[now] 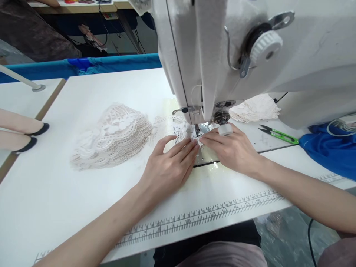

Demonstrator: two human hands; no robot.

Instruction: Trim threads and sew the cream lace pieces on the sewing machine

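Observation:
A piece of white lace (183, 130) lies under the presser foot (197, 129) of the white sewing machine (183, 55). Flat on the near edge of this lace rest the stretched fingers of my left hand (171, 165), its thumb spread apart to the left. From the other side, my right hand (233, 148) has its fingers pressed together on the lace, close to the foot; its thumb is hidden. A heaped stack of lace pieces (114, 135) sits left of my left hand, and a strip of lace runs between stack and machine.
Green-handled thread snips (280, 135) lie right of my right hand, beside blue cloth (330, 148). More lace (256, 107) is behind the needle area. A printed ruler (189, 221) follows the table's front edge. A co-worker's clothed body (36, 33) shows at upper left.

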